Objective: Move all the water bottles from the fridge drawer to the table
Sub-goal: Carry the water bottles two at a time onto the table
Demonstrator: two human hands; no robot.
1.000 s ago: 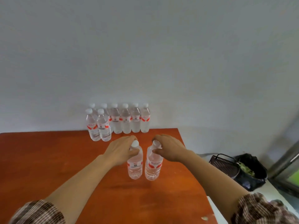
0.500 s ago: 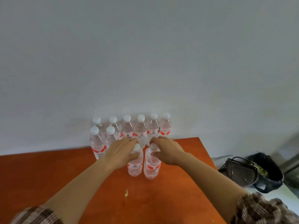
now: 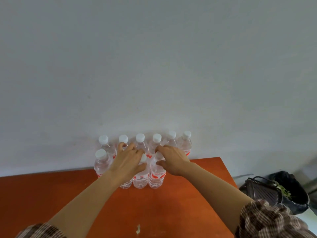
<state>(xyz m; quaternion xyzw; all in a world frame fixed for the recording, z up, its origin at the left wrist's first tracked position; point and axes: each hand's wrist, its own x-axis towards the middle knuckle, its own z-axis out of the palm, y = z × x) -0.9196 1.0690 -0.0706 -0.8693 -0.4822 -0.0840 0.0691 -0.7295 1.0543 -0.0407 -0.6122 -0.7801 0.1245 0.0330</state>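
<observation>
The left bottle [image 3: 141,179] and right bottle [image 3: 157,178] have advanced to the bottle cluster [image 3: 186,144] at the far edge of the table [image 3: 188,203]. My left hand [image 3: 127,162] grips one neck and my right hand [image 3: 171,160] grips the other. A careless release could topple neighbours.

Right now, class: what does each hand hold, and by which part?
The left hand grips one water bottle around its neck and cap; the right hand grips the neighbouring water bottle around its top.

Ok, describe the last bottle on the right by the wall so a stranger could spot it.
Find the orange table, then its far edge against the wall. Six white-capped bottles line up there; the end bottle stands farthest right, past the right hand, no neighbour beyond.
</observation>
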